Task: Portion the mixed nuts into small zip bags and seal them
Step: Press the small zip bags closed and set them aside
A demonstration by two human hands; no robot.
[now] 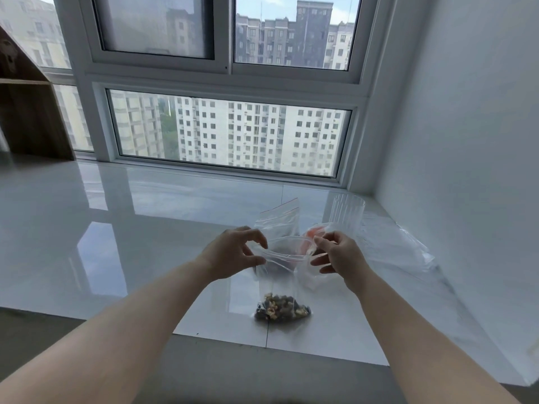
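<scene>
Head view: glossy white tiled bench [122, 228] runs under a white-framed window [230, 80]; its near edge crosses the frame low, dropping to a grey floor strip. A white wall [466, 126] bounds the bench on the right, and a brown wooden shelf unit [26, 112] stands at the far left corner. The whole left half of the bench is bare reflective surface; the things sit right of centre, between the hands and the window. Small clear zip bag with a portion of mixed nuts [281, 309] in its bottom hangs upright, bottom resting on or just above the bench near the front edge; contact cannot be told. Left hand [236, 255] pinches the left end of the bag's top strip between thumb and fingertips, other fingers curled. Right hand [338, 255] holds the right end of the same strip, fingers bent round it; exact finger contact is blurred. Hands are apart, the bag mouth stretched between them; whether the zip is closed cannot be told. Behind the hands, spare clear zip bags with a red seal line [280, 217] stand tilted. Just right of them is a clear ribbed plastic cup [348, 212], with something orange-red [312, 233] partly hidden by the right hand. A larger crumpled clear plastic bag [399, 252] lies flat toward the right wall.
</scene>
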